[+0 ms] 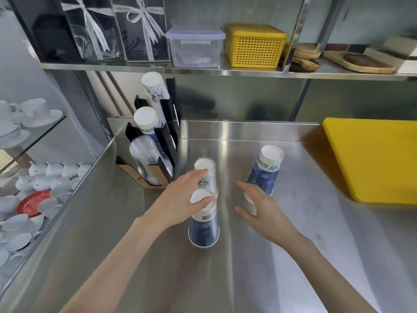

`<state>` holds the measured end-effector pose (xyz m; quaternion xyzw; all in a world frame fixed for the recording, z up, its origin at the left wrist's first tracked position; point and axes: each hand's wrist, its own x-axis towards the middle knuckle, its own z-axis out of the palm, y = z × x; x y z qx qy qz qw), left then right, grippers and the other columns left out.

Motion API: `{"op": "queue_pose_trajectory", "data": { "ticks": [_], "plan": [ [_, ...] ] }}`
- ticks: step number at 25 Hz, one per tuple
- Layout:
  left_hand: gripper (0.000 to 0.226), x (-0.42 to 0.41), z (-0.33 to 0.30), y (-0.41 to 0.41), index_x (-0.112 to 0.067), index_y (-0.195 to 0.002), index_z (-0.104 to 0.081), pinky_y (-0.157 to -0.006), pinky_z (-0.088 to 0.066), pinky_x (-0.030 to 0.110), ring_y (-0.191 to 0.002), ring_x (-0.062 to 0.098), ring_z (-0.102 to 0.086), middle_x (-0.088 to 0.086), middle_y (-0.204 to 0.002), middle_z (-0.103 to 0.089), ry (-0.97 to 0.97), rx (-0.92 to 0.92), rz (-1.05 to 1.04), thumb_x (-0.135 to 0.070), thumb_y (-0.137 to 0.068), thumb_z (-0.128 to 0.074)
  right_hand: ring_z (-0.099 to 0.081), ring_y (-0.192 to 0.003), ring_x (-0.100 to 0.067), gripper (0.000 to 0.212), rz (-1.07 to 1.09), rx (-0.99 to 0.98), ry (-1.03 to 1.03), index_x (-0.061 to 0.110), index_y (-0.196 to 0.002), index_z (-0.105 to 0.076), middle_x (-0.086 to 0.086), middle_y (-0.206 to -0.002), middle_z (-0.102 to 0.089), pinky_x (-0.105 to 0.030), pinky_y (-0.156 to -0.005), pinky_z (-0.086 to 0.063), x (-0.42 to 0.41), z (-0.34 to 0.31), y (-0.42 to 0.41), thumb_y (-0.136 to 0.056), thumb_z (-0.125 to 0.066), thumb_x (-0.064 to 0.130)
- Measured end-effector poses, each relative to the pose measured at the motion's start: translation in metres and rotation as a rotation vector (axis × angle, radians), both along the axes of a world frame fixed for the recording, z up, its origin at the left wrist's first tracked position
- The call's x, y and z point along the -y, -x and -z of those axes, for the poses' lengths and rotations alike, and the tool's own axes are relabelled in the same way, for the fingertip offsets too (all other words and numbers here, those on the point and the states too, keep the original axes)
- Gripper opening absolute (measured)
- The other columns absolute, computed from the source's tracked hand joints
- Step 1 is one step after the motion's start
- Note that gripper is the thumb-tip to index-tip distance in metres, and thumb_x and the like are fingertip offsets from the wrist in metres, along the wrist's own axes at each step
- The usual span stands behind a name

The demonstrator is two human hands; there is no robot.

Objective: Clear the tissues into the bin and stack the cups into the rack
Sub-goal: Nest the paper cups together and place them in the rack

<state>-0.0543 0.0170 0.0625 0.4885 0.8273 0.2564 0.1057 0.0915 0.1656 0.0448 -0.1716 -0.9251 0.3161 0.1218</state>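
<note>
Steel desk (293,256), steel splashback, shelf above with a yellow basket (256,45) and a clear tub. Landmark: the black cup rack (168,132) at the desk's back-left corner. It already holds paper cups in its two rear slots and a sleeve of clear plastic cups in the front one.

Just in front of the rack's near end stand two upturned paper cups, one behind the other: a white printed cup (206,175) and, nearer the person, a blue cup (204,224). Third cup, also blue (265,170), upturned, stands further right of the rack, short of a yellow board (374,159). No tissues or bin in view.

Left hand (180,197) lies across both near cups, fingers spread over the white cup's side and the blue cup's base. Whether this grip is closed on either cup cannot be told; it looks like a loose rest. Right hand (264,206) is open wide, holding nothing, in front of the third cup, with another white rim half hidden behind it.

Handling, as a judgement: paper cups are very light, thin-walled and easily dented, and they tip or skate on polished steel. Best taken around the upper wall near the stiff base ring with light pressure, then nested by matching print before going into the rack.
</note>
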Motion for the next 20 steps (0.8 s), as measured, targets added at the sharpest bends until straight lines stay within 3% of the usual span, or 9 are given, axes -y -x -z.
{"op": "queue_pose_trajectory", "data": {
  "ticks": [5,10,16,20],
  "plan": [
    [0.063,-0.041,-0.011,-0.018,-0.023,-0.140,-0.022,-0.110,-0.025,0.033,-0.135,0.016,-0.028,-0.004,-0.149,-0.029,0.001,-0.062,0.080,-0.038,-0.086,-0.052,-0.037,-0.131,-0.017,0.053,0.084,-0.042,-0.086,0.018,-0.134,-0.035,0.001,-0.143,-0.038,-0.009,-0.093,-0.022,-0.030,-0.015,-0.016,-0.085,-0.057,0.020],
    [0.067,-0.086,-0.012,-0.026,-0.025,-0.141,-0.016,-0.114,-0.026,0.037,-0.138,0.017,-0.026,-0.002,-0.152,-0.024,0.053,-0.077,0.124,-0.042,-0.087,-0.050,-0.035,-0.133,-0.020,0.056,0.137,-0.001,-0.166,0.018,-0.136,-0.033,-0.001,-0.147,-0.035,-0.026,-0.107,-0.029,-0.062,-0.020,-0.023,-0.085,-0.057,0.023],
    [0.071,-0.136,-0.013,-0.014,-0.024,-0.142,-0.012,-0.111,-0.029,0.037,-0.138,0.020,-0.027,-0.001,-0.152,-0.023,0.114,-0.117,0.120,-0.043,-0.085,-0.051,-0.035,-0.133,-0.022,0.062,0.160,0.030,-0.120,0.020,-0.137,-0.028,-0.001,-0.149,-0.031,-0.033,-0.108,-0.033,-0.106,-0.017,-0.008,-0.084,-0.059,0.026],
    [0.077,-0.166,-0.001,-0.003,-0.023,-0.142,-0.010,-0.107,-0.032,0.038,-0.136,0.022,-0.030,0.000,-0.152,-0.024,0.172,-0.072,0.096,-0.045,-0.083,-0.054,-0.039,-0.130,-0.021,0.066,0.204,-0.013,-0.040,0.023,-0.137,-0.027,0.001,-0.146,-0.035,-0.030,-0.104,-0.036,-0.130,-0.013,0.012,-0.082,-0.062,0.028]
  ]
}}
